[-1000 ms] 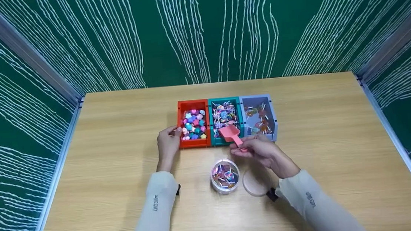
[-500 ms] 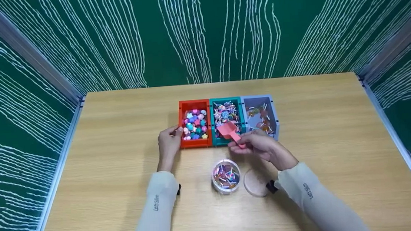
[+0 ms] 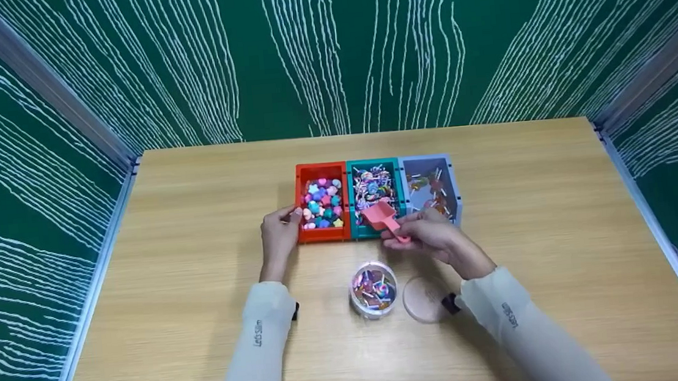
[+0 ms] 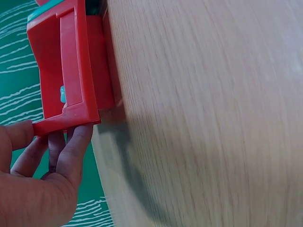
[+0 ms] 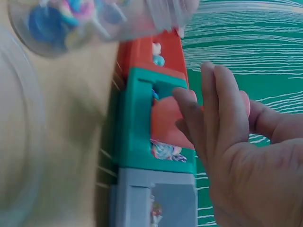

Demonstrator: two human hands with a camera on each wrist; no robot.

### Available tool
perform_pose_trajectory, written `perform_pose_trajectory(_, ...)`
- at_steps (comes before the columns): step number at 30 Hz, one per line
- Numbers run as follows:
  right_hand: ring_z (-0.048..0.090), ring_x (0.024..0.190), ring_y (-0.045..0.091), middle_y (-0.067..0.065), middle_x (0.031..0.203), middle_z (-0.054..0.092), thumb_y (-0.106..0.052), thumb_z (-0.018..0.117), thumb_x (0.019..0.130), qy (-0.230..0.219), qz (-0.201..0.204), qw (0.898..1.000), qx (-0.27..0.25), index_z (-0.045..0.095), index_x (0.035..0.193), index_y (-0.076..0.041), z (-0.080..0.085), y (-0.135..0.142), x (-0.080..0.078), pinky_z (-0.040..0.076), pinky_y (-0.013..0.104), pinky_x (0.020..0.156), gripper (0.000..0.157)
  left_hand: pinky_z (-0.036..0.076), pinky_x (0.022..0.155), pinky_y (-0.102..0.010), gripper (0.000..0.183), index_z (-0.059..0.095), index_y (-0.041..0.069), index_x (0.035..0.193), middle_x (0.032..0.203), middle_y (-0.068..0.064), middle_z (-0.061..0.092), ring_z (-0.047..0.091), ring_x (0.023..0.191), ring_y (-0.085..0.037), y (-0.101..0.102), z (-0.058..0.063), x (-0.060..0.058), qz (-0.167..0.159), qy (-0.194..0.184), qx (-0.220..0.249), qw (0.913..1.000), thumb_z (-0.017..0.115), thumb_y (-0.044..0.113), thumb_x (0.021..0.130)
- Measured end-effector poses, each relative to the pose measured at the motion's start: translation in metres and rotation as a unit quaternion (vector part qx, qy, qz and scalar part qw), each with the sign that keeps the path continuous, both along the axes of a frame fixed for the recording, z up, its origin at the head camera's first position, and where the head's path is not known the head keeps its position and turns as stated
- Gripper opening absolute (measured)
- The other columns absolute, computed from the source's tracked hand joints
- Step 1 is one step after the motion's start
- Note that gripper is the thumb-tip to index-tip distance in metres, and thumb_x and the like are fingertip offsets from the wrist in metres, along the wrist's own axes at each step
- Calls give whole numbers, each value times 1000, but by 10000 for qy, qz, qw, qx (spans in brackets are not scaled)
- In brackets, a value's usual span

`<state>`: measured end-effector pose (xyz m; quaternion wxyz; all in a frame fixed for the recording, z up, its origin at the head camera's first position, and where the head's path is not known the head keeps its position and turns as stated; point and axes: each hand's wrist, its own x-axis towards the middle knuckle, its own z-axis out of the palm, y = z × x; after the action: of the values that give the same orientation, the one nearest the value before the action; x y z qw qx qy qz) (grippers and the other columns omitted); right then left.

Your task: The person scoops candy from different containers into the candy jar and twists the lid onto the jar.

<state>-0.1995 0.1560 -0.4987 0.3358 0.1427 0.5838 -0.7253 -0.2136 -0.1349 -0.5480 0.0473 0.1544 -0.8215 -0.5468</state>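
Note:
In the head view, a red bin [image 3: 324, 235], a teal bin [image 3: 371, 162] and a grey bin [image 3: 455, 188] stand joined in a row. Colourful beads fill part of the red one, and small lollipop charms lie in the teal one. My left hand [image 3: 280, 235] pinches the red bin's side rim, thumb above and fingers beneath in the left wrist view. A pink scoop [image 3: 380, 214] is in my right hand [image 3: 441, 240], which grips its handle. The scoop's head is over the near part of the teal bin; whether it carries anything is unclear.
A clear jar [image 3: 374, 314] with several lollipop charms inside stands uncovered in front of the bins. Its round lid [image 3: 423, 298] lies on the wooden table [image 3: 195, 227] to the right, below my right wrist. Green walls [image 3: 357, 47] with white lines surround the table.
The scoop and right hand have shifted slightly over the teal bin, away from me and then a little right. My left hand keeps its grip on the red bin.

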Motion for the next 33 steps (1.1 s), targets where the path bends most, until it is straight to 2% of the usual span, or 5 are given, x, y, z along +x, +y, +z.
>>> perform_pose_trajectory(6, 79, 77, 17, 20, 105, 71, 8, 48, 103, 226, 490, 9973, 499, 43, 144, 21, 14, 1, -12, 62, 26, 79, 43, 55, 95, -46, 26, 76, -3, 124, 113, -21, 77, 68, 102, -33, 1, -1, 0, -19, 11, -9, 10000, 67, 11, 103)
perform_pose_trajectory(11, 79, 82, 19, 21, 114, 61, 4, 47, 106, 58, 603, 9955, 735, 44, 145, 16, 22, -1, -20, 61, 28, 84, 41, 55, 97, -46, 27, 76, -3, 125, 115, -21, 76, 67, 103, -33, 0, -1, 0, -29, -14, -15, 10000, 66, 12, 104)
perform_pose_trajectory(18, 79, 88, 24, 21, 119, 53, 7, 46, 105, -263, 420, 9983, 315, 50, 133, 11, 26, -1, -22, 60, 30, 88, 28, 55, 96, -45, 28, 75, -3, 126, 114, -21, 76, 66, 103, -33, 0, -1, 0, -41, -39, 51, 10000, 65, 11, 104)
perform_pose_trajectory(26, 79, 82, 26, 23, 105, 67, 10, 43, 105, -788, 16, 9964, -310, 51, 121, 9, 23, -3, -28, 60, 29, 88, 17, 54, 98, -45, 28, 74, -2, 128, 118, -21, 75, 66, 104, -32, -1, -2, 0, -64, -76, 40, 9999, 66, 11, 105)
perform_pose_trajectory(33, 77, 73, 21, 20, 106, 57, 15, 42, 101, -91, -230, 9996, 95, 49, 120, 13, 14, -25, -20, 62, 26, 82, 21, 54, 92, -46, 25, 77, -3, 121, 105, -21, 77, 67, 97, -32, -1, -2, 1, -11, 159, -13, 9999, 68, 9, 102)
